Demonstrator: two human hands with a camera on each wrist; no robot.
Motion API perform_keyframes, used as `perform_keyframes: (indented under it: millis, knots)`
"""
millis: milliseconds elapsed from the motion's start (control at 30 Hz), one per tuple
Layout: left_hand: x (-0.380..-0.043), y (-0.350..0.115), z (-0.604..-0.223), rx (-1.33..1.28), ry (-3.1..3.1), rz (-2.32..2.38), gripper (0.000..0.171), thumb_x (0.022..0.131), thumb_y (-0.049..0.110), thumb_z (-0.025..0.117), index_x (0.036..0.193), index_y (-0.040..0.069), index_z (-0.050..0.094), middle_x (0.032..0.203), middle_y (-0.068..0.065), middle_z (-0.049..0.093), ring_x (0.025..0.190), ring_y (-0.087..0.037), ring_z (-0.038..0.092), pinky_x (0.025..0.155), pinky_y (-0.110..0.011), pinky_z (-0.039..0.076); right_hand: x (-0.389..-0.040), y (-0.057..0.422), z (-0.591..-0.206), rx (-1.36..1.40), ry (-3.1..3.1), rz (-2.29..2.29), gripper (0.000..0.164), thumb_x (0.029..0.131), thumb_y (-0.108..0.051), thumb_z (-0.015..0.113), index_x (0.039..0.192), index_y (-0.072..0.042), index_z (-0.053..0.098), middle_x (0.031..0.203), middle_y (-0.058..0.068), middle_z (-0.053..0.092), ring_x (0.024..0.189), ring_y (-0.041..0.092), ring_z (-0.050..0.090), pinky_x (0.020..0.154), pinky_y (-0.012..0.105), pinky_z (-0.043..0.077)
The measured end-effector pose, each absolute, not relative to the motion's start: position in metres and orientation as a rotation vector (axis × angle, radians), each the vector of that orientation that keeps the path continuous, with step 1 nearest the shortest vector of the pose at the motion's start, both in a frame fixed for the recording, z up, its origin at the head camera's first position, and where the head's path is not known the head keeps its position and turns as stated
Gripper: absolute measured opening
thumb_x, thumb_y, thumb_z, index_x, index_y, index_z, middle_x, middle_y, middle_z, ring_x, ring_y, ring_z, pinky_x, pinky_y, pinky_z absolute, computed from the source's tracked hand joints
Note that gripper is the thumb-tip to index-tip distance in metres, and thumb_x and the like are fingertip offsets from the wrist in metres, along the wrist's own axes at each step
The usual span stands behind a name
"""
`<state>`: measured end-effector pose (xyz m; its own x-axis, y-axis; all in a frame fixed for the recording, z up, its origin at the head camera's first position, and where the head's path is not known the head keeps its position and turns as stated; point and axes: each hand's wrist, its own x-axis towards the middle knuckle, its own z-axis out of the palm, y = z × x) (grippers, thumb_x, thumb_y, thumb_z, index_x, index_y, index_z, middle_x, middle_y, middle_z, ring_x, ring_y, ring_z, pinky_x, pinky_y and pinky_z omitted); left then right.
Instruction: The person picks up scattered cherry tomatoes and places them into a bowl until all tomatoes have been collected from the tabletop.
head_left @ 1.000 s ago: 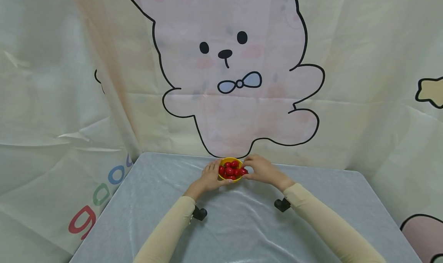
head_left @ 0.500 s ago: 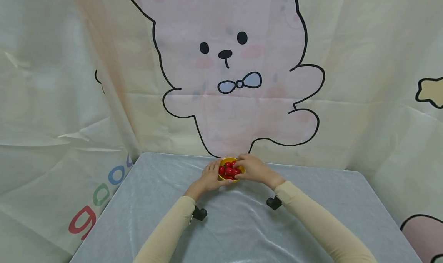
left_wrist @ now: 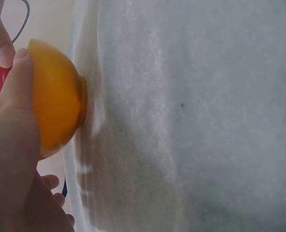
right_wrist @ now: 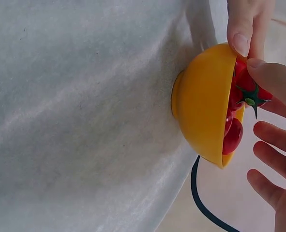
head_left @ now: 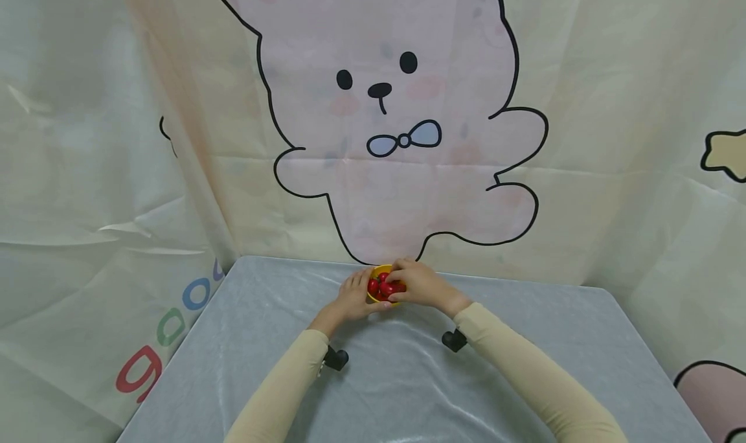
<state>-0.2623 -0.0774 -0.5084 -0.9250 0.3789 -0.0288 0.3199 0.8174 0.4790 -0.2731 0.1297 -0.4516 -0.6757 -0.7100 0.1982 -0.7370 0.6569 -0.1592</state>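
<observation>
A yellow bowl with several red cherry tomatoes stands near the far edge of the table. My left hand holds the bowl from the left, its thumb on the near side at the rim and its fingers round the far side. Over the right part of the bowl, my right hand pinches a cherry tomato with a green stem top between thumb and fingers. This tomato sits at the rim, close against the others, and its far side is hidden. The right hand's other fingers are spread beside the bowl.
A pale grey-blue cloth covers the table. Right behind the bowl hangs a curtain with a printed cartoon bear. A dark cable runs beyond the table edge in the right wrist view.
My right hand has moved left with the cherry tomato, from the bowl's right edge to over the bowl. The left hand and the bowl have stayed in place.
</observation>
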Motion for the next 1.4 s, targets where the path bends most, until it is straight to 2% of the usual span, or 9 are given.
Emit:
perform_keyframes:
  millis: [333,633,800,1200,1400]
  knots:
    - [-0.2637,-0.0787,-0.5095,0.593,2.903,0.682,0.104,0.086,0.061,0.065,0.156,0.004,0.015,0.159,-0.022,0.027,0.148,-0.044,0.022,0.119,-0.062,0.025,-0.2732,0.1247,-0.4510,1.202,-2.800,0.342,0.034,0.083,-0.038,0.079,0.110,-0.018,0.075,0.114,0.003,0.064,0.105,0.019,0.057,0.093,0.039,0.054]
    - [-0.2643,-0.0798,-0.5116,0.616,2.898,0.663,0.108,0.086,0.068,0.060,0.157,0.003,0.011,0.160,-0.023,0.024,0.149,-0.044,0.020,0.119,-0.063,0.022,-0.2708,0.1232,-0.4523,1.205,-2.813,0.324,0.035,0.082,-0.037,0.080,0.110,-0.017,0.074,0.117,0.004,0.064,0.108,0.020,0.056,0.094,0.040,0.054]
    - [-0.2633,-0.0787,-0.5108,0.618,2.909,0.659,0.107,0.086,0.064,0.064,0.156,0.002,0.013,0.159,-0.024,0.025,0.148,-0.044,0.022,0.119,-0.062,0.024,-0.2699,0.1227,-0.4522,1.206,-2.821,0.334,0.035,0.082,-0.037,0.080,0.109,-0.016,0.074,0.117,0.003,0.064,0.108,0.020,0.056,0.095,0.040,0.053]
    - [-0.2594,-0.0764,-0.5074,0.566,2.902,0.675,0.105,0.086,0.062,0.065,0.157,0.004,0.013,0.160,-0.022,0.025,0.149,-0.043,0.022,0.119,-0.061,0.024,-0.2704,0.1257,-0.4535,1.203,-2.782,0.367,0.029,0.082,-0.034,0.081,0.104,-0.015,0.075,0.111,0.004,0.065,0.103,0.020,0.056,0.092,0.040,0.054]
    - [-0.2609,-0.0775,-0.5089,0.538,2.888,0.683,0.106,0.086,0.064,0.063,0.158,0.007,0.012,0.162,-0.019,0.023,0.149,-0.042,0.021,0.121,-0.060,0.023,-0.2681,0.1276,-0.4541,1.196,-2.806,0.339,0.022,0.085,-0.033,0.078,0.101,-0.019,0.076,0.112,0.003,0.065,0.104,0.020,0.057,0.095,0.041,0.052]
